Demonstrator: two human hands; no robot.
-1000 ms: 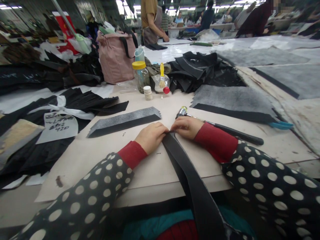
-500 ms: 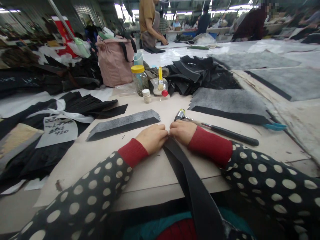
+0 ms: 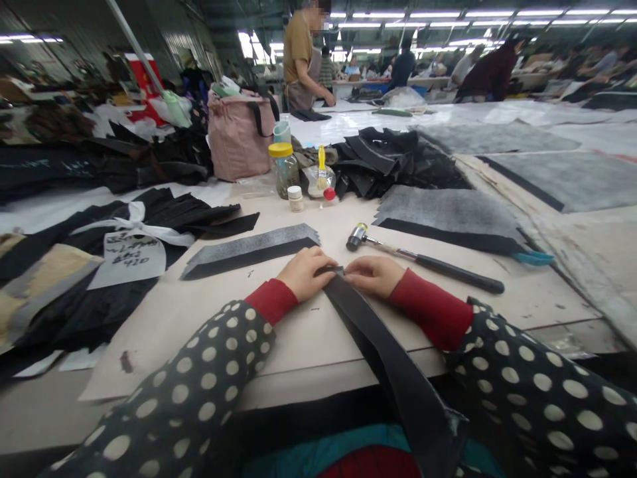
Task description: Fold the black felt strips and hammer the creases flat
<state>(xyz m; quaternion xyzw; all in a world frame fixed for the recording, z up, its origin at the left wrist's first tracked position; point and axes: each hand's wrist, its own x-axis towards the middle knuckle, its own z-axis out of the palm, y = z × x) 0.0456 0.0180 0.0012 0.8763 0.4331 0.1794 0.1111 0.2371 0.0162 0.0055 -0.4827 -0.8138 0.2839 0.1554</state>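
A long black fabric strip runs from the middle of the table down over the front edge toward my lap, folded along its length. At its far end my left hand pinches the left edge between thumb and fingers. My right hand has its fingertips closed on the right edge of that same end, a small gap now between the hands. Just beyond my right hand lies a hammer with a black handle and a metal head. A stack of grey-and-black strips rests beyond my left hand.
Another grey-and-black stack lies at the right with a teal tool. Behind are a yellow-lidded jar, a small white bottle, a yellow brush and a pink bag. Tied black pieces lie left.
My hands have moved slightly apart, uncovering the strip's far end between them. The view has tilted up a little. The hammer and stacks lie as before.
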